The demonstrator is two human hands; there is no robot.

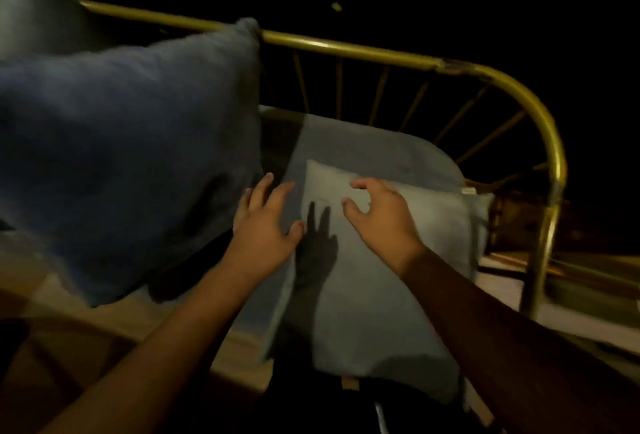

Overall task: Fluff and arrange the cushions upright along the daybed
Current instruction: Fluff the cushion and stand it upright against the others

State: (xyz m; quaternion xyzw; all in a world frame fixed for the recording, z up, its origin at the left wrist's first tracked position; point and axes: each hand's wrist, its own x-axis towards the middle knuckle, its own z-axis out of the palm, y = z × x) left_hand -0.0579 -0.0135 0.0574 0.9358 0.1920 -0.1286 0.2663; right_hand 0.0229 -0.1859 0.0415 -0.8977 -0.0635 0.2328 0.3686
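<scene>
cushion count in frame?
4: dark blue cushion against the brass rail; grey one top left; two pale ones stacked flat, upper, lower. More may be hidden.

No text can be read anywhere: the only candidate is a small pale tag (469, 191) at the far right corner of the grey cushion (381, 281), and it is too blurred and small to make out.

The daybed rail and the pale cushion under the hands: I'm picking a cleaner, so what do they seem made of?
The daybed rail looks like metal tubing with a glossy brass-coloured finish: it shines, bends smoothly, and shows a worn patch near the curve. The pale cushion looks like soft matte woven fabric, perhaps cotton or linen; the dim light leaves that open.
</scene>
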